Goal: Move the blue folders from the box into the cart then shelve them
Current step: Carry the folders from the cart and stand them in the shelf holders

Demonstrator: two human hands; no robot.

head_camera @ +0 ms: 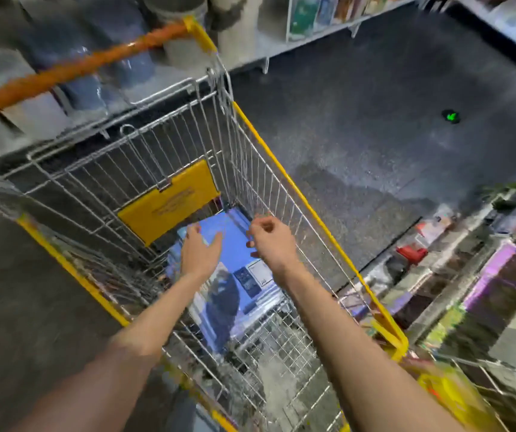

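A stack of blue folders [235,244] with a printed label lies flat on the bottom of a wire shopping cart [260,169] with yellow rim trim and an orange handle. Both my arms reach down into the cart. My left hand [199,247] hovers over the left part of the folders, its fingers straight and spread. My right hand [269,238] is above the folders' right side, fingers loosely curled, holding nothing. The view is blurred.
A yellow flap [169,201] hangs inside the cart's far end. Shelves of goods [456,275] run along the right, close to the cart. Another shelf [328,17] stands at the back. Dark floor [375,120] lies beyond the cart. Blue wrapped packs [88,85] sit behind the handle.
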